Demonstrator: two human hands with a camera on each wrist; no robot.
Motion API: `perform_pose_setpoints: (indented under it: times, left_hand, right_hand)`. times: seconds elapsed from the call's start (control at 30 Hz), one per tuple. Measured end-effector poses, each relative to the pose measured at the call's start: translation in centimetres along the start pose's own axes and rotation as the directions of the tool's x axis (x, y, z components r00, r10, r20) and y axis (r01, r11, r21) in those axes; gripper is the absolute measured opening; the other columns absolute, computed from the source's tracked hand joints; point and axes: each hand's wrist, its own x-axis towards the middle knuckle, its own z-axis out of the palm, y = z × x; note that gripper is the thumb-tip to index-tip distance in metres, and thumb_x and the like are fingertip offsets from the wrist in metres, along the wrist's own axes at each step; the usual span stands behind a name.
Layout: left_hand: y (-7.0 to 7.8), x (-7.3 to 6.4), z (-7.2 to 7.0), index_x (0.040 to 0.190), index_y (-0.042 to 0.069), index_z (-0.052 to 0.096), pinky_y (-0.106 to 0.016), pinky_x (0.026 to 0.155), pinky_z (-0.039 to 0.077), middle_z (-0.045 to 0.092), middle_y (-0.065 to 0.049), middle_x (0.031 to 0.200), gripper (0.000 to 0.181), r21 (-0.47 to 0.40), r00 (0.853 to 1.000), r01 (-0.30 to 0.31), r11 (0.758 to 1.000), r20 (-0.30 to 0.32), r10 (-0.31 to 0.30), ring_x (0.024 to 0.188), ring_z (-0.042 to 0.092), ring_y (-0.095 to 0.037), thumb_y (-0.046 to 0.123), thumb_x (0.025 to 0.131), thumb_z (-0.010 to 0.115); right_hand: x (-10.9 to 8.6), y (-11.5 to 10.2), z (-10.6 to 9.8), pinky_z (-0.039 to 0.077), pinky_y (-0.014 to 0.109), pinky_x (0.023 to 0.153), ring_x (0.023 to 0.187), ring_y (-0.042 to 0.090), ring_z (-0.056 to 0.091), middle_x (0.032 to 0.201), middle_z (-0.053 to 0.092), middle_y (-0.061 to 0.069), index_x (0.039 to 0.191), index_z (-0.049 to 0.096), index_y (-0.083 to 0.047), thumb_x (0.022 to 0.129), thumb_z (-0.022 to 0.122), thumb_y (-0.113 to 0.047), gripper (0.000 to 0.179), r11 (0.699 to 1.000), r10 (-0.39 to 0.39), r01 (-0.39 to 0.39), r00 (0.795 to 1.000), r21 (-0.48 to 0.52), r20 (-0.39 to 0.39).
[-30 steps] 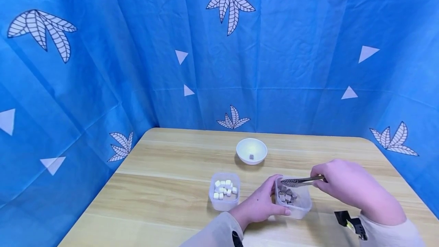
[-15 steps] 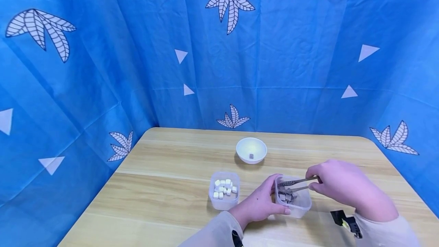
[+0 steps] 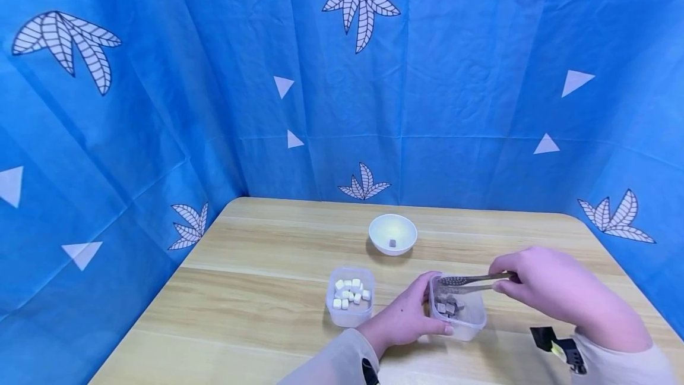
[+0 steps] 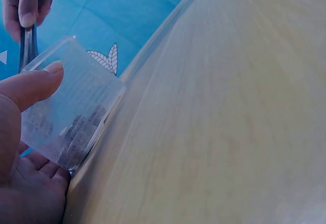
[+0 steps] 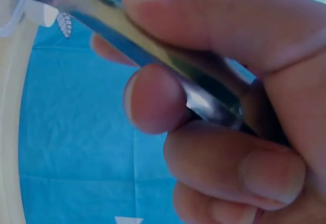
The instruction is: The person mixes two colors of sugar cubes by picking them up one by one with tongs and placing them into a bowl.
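My left hand (image 3: 408, 315) grips a clear plastic tub (image 3: 472, 321), thumb along the near wall and fingers behind its left side. Grayish-brown cubes (image 3: 450, 308) lie piled toward the tub's left end; through the wall they show as dark blocks (image 4: 79, 135) in the left wrist view. My right hand (image 3: 553, 287) holds metal tongs (image 3: 475, 281) between thumb and fingers. Their dotted tips reach in over the tub's upper left corner, above the pile, the two arms near each other. Whether a cube sits between the tips I cannot tell.
Left of my left hand stands a second clear tub (image 3: 350, 318) with several white cubes (image 3: 351, 293). Farther back is a white bowl (image 3: 382, 232) with one grayish cube (image 3: 392, 243) inside. A blue curtain (image 3: 454, 106) hangs behind the wooden table (image 3: 256, 290).
The tongs dipped into the pile with their arms spread, then rose a little as the arms came closer together. My right hand shifted left, then back right. My left hand stayed on the tub.
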Motion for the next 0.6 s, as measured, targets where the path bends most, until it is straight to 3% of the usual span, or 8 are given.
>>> perform_pose_setpoints:
  times: [0.27, 0.47, 0.6]
  left_hand:
    - [0.1, -0.1, 0.0, 0.155, 0.027, 0.032, -0.039, 0.119, 0.027, 0.046, 0.010, 0.150, 0.097, 0.023, 0.998, 0.051, 0.998, -0.020, -0.051, 0.135, 0.044, -0.008, 0.029, 0.076, 0.089]
    - [0.2, -0.2, 0.0, 0.152, 0.030, 0.034, -0.036, 0.117, 0.030, 0.047, 0.010, 0.148, 0.093, 0.044, 0.999, 0.036, 0.998, -0.027, -0.035, 0.134, 0.045, -0.009, 0.027, 0.077, 0.089]
    - [0.2, -0.2, 0.1, 0.153, 0.030, 0.034, -0.035, 0.117, 0.031, 0.047, 0.010, 0.147, 0.094, 0.036, 0.999, 0.039, 0.999, -0.030, -0.038, 0.134, 0.045, -0.009, 0.025, 0.077, 0.089]
  right_hand:
    - [-0.8, 0.5, -1.0, 0.046, 0.025, 0.058, 0.064, -0.008, 0.047, 0.079, 0.056, -0.030, 0.101, 0.074, -0.030, 0.090, 0.077, -0.027, 0.012, 0.997, -0.075, 0.077, 0.987, 0.009, -0.140]
    - [-0.3, 0.2, -0.6, 0.045, 0.024, 0.057, 0.062, -0.008, 0.045, 0.082, 0.059, -0.029, 0.107, 0.075, -0.025, 0.090, 0.077, -0.023, 0.017, 0.992, -0.111, 0.121, 0.958, 0.023, -0.264]
    - [0.3, 0.2, 0.0, 0.047, 0.027, 0.057, 0.062, -0.007, 0.046, 0.083, 0.064, -0.023, 0.108, 0.075, -0.022, 0.089, 0.078, -0.022, 0.019, 0.994, -0.098, 0.107, 0.935, 0.008, -0.340]
